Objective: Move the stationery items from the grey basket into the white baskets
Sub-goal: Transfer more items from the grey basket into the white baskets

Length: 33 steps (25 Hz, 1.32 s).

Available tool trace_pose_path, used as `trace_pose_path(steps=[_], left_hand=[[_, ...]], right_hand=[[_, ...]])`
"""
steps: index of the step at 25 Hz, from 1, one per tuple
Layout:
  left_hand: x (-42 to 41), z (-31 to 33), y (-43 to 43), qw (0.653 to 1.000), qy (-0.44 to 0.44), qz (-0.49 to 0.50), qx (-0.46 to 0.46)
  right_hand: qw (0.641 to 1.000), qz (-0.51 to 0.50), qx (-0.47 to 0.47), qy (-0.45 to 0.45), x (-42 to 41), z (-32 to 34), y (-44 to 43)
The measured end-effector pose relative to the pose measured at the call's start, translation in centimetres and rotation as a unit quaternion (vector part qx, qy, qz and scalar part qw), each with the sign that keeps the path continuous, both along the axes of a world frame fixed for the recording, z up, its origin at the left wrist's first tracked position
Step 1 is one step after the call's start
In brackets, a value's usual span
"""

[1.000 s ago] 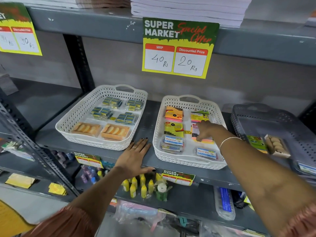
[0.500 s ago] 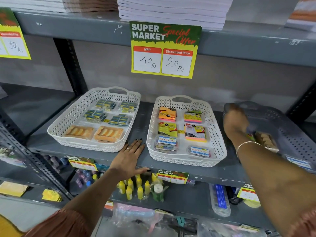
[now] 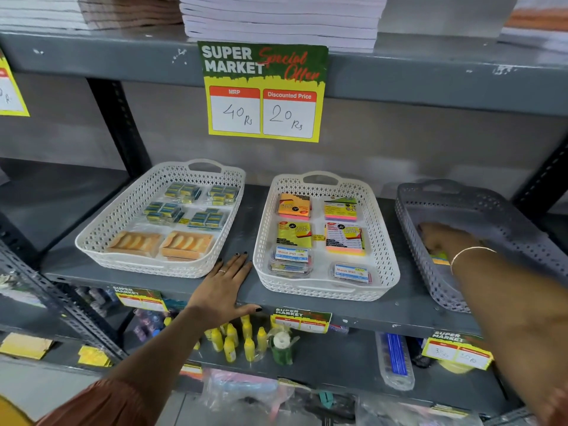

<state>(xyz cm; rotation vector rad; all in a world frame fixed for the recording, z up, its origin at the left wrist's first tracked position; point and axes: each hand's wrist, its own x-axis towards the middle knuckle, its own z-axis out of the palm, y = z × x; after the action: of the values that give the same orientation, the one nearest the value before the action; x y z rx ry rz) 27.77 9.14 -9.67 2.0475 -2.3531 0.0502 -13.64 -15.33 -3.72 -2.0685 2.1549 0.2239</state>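
The grey basket [image 3: 479, 198] stands at the right end of the shelf. My right hand [image 3: 442, 238] is down inside it, blurred, over a yellow-green pack [image 3: 440, 259] that shows under my wrist; whether my fingers hold anything is hidden. Two white baskets stand to its left. The middle white basket [image 3: 385, 241] holds sticky-note pads [image 3: 344, 238] and small clear boxes [image 3: 290, 259]. The left white basket [image 3: 101, 241] holds blue-yellow eraser packs [image 3: 184, 207] and orange packs [image 3: 187, 244]. My left hand [image 3: 222, 287] lies flat on the shelf edge between the white baskets, fingers spread.
A price sign [image 3: 262, 93] hangs from the shelf above, under stacks of paper [image 3: 279, 16]. A black upright post [image 3: 123, 127] stands behind the left basket. The lower shelf holds yellow bottles [image 3: 233, 339] and a clear pen case [image 3: 395, 361].
My right hand left the middle white basket, swung right and dropped into the grey basket. My left hand has stayed on the shelf edge.
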Motion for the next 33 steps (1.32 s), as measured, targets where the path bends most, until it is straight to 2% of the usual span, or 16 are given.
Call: trace_pose_path(steps=[3,9,13,16,21,24,27,30,33], left_hand=[[-0.1,0.0,0.0,1.000,0.003,0.002,-0.006],[-0.1,0.0,0.0,1.000,0.002,0.006,-0.004],[-0.1,0.1,0.0,1.000,0.002,0.006,-0.004],[-0.1,0.0,0.0,1.000,0.005,0.004,-0.009],[-0.1,0.0,0.0,1.000,0.007,0.004,-0.010],[0.1,-0.1,0.1,1.000,0.014,0.006,-0.012],[-0.1,-0.1,0.0,1.000,0.014,-0.001,-0.014],[-0.1,0.0,-0.1,1.000,0.020,-0.002,-0.012],[-0.1,-0.1,0.0,1.000,0.020,-0.003,-0.015]], right_hand=[[0.999,0.015,0.032,0.027,-2.6,-2.9,-1.4],[0.999,-0.031,-0.009,-0.002,-0.1,-0.7,1.6],[0.998,0.011,-0.035,0.056,-0.7,-0.8,1.7],[0.996,0.031,-0.003,0.089,-1.1,0.1,1.9],[0.998,0.011,0.033,0.061,-1.1,1.5,1.7],[0.999,-0.010,-0.028,0.013,-1.2,4.1,0.9],[0.990,0.026,-0.128,0.043,0.6,6.8,0.0],[0.983,0.086,-0.153,0.047,5.5,8.3,-0.2],[0.979,0.148,-0.142,-0.001,11.4,8.8,0.7]])
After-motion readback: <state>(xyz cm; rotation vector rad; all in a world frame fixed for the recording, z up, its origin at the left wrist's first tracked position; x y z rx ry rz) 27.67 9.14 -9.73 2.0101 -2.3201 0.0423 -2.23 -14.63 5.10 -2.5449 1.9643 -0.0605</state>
